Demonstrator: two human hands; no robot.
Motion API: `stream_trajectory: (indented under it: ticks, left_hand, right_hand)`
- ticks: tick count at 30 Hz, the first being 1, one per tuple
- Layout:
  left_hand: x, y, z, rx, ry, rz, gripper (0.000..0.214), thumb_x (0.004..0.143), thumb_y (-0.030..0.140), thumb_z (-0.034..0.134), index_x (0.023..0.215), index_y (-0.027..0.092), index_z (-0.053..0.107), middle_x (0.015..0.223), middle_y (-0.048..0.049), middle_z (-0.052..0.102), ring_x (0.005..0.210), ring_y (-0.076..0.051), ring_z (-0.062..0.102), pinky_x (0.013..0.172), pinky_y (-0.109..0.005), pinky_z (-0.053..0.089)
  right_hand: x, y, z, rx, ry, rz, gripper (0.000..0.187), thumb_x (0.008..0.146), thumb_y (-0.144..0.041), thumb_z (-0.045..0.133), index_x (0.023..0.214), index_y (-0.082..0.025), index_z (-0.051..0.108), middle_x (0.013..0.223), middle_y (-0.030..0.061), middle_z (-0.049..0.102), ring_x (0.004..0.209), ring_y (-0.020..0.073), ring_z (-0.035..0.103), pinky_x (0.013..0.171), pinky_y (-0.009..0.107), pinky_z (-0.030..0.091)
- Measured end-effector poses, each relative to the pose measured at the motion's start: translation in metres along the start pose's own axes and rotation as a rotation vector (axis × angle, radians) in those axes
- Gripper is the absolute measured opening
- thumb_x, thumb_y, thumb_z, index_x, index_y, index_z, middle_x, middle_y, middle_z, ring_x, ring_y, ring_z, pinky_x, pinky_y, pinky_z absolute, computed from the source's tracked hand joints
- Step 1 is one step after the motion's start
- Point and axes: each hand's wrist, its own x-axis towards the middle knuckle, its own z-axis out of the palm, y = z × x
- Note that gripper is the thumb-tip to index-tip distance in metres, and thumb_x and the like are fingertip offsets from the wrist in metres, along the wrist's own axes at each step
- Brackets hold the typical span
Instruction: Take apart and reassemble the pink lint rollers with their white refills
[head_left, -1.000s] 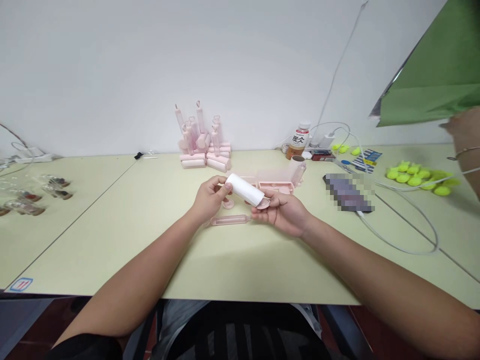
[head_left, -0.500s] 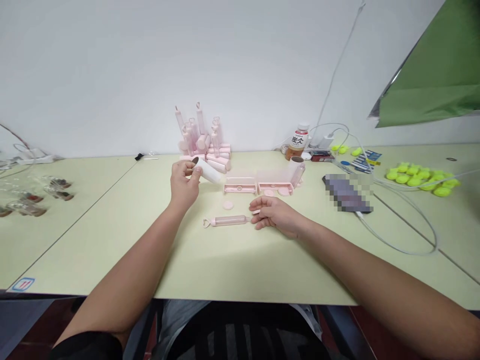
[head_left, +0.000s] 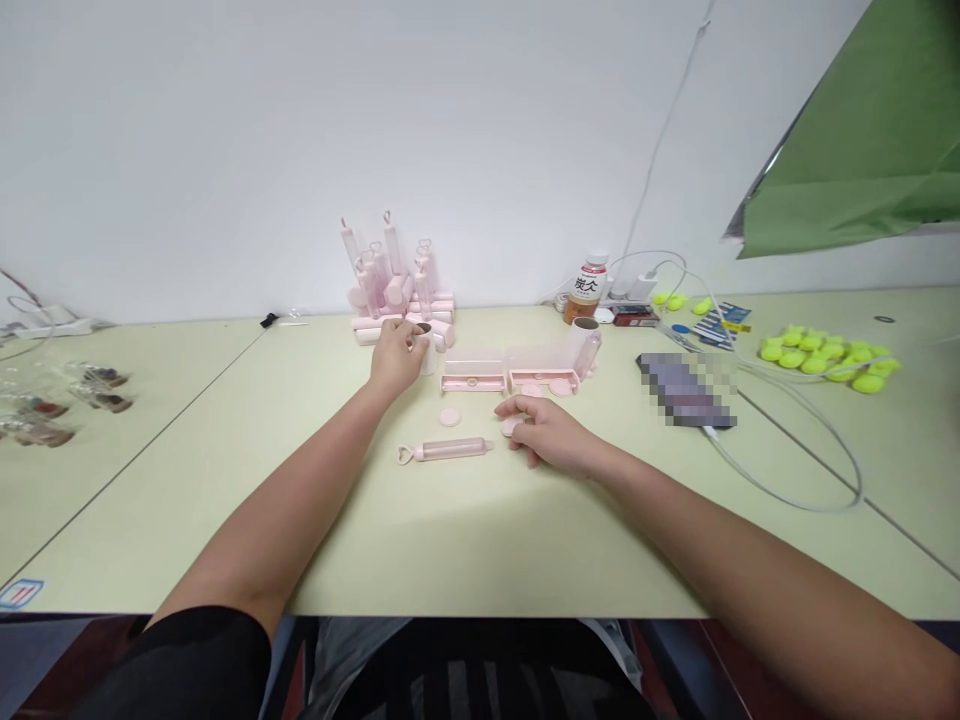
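Note:
My left hand (head_left: 397, 358) is closed on the upper end of a white roll (head_left: 428, 358) with a brown core, which stands upright near the pink cases. In my right hand (head_left: 555, 432), a round pink disc (head_left: 512, 426) is pinched between thumb and fingers, just above the table. Left of that hand lies a pink tube with a heart-shaped ring (head_left: 452, 450) at its left end. A second pink disc (head_left: 450, 416) lies flat behind the tube. Two pink cases (head_left: 472, 383) with clear lids raised sit side by side further back, with more discs (head_left: 561, 387) before the right one.
Against the wall is a pile of pink tubes and cases (head_left: 397, 290). Another white roll (head_left: 584, 340) stands at the right case. Beyond are a bottle (head_left: 586, 290), a phone (head_left: 686, 390) with its cable, and yellow-green pieces (head_left: 825, 355). Plastic-wrapped items (head_left: 45, 410) lie far left.
My left hand has moved right with the white roll, which has gone from tilted to upright. The disc in my right hand has turned so its face shows more.

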Motion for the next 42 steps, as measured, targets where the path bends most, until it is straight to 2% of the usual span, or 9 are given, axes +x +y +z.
stream_trajectory:
  ticks: [7,12,15,18,22,31,35,39,42]
  left_hand:
    - [-0.002,0.003,-0.005,-0.009,-0.018,-0.058,0.024,0.084,0.029,0.058,0.105,0.019,0.058,0.114,-0.0089,0.051,0.085,-0.018,0.061,0.091,-0.039,0.05]
    - [-0.027,0.021,-0.025,0.105,-0.012,-0.014,0.035,0.085,0.032,0.056,0.118,0.019,0.053,0.122,-0.0121,0.048,0.089,-0.022,0.06,0.087,-0.042,0.051]
    - [-0.052,0.043,-0.038,0.166,-0.237,0.165,0.02,0.09,0.032,0.05,0.101,0.02,0.061,0.108,-0.009,0.057,0.09,-0.023,0.06,0.086,-0.04,0.05]
    - [-0.074,0.064,-0.047,0.176,-0.539,0.349,0.027,0.094,0.036,0.043,0.101,0.02,0.064,0.102,-0.0083,0.063,0.097,-0.024,0.06,0.086,-0.039,0.048]
    - [-0.093,0.078,-0.048,0.212,-0.775,0.355,0.046,0.096,0.053,0.037,0.115,0.019,0.06,0.108,-0.0121,0.065,0.099,-0.028,0.062,0.084,-0.04,0.048]
    - [-0.1,0.09,-0.028,0.337,-0.879,0.283,0.079,0.09,0.072,0.024,0.152,0.022,0.028,0.153,-0.017,0.038,0.132,-0.039,0.046,0.103,-0.051,0.038]
    - [-0.094,0.092,-0.02,0.311,-0.921,0.255,0.079,0.089,0.075,0.021,0.152,0.028,0.028,0.154,-0.0105,0.04,0.137,-0.038,0.04,0.105,-0.051,0.037]
    - [-0.094,0.091,-0.016,0.318,-0.948,0.223,0.084,0.088,0.077,0.021,0.155,0.027,0.023,0.16,-0.0097,0.029,0.145,-0.041,0.026,0.109,-0.059,0.03]
    - [-0.096,0.09,-0.016,0.331,-0.968,0.212,0.088,0.087,0.078,0.02,0.156,0.023,0.021,0.162,-0.0117,0.018,0.148,-0.041,0.018,0.111,-0.062,0.025]
  right_hand:
    - [-0.002,-0.003,-0.005,-0.17,0.008,-0.015,0.039,0.08,-0.019,0.057,0.119,-0.02,0.062,0.069,-0.0006,0.057,0.05,0.0112,0.047,0.049,0.024,0.041]
    - [-0.001,-0.001,-0.008,-0.235,0.03,-0.049,0.038,0.079,-0.019,0.058,0.116,-0.02,0.063,0.067,-0.0013,0.059,0.048,0.011,0.047,0.052,0.025,0.041]
    - [0.001,0.001,-0.008,-0.186,-0.004,-0.067,0.035,0.077,-0.019,0.058,0.112,-0.021,0.063,0.07,-0.0006,0.06,0.052,0.0126,0.053,0.051,0.025,0.044]
    - [0.002,0.003,-0.005,-0.067,-0.045,-0.172,0.04,0.072,-0.01,0.053,0.109,-0.021,0.063,0.096,0.0063,0.067,0.083,0.0191,0.066,0.06,0.026,0.051]
    - [0.004,0.006,-0.002,0.002,-0.057,-0.255,0.051,0.066,-0.003,0.048,0.111,-0.022,0.063,0.129,0.0093,0.059,0.119,0.0241,0.057,0.067,0.025,0.054]
    - [0.005,0.007,-0.005,-0.178,-0.047,-0.329,0.051,0.071,-0.005,0.05,0.117,-0.022,0.066,0.115,0.0057,0.068,0.105,0.0211,0.064,0.085,0.032,0.05]
    - [0.002,0.005,-0.005,-0.193,-0.031,-0.334,0.045,0.073,-0.009,0.052,0.114,-0.021,0.067,0.106,0.0049,0.07,0.101,0.0211,0.064,0.081,0.031,0.049]
    - [0.002,0.004,-0.005,-0.282,0.025,-0.327,0.043,0.075,-0.011,0.05,0.113,-0.021,0.068,0.072,-0.0011,0.067,0.071,0.0168,0.062,0.067,0.028,0.047]
    - [0.005,0.005,-0.007,-0.391,0.154,-0.401,0.048,0.075,-0.01,0.048,0.118,-0.019,0.066,0.089,0.0035,0.073,0.074,0.0179,0.063,0.073,0.031,0.049]
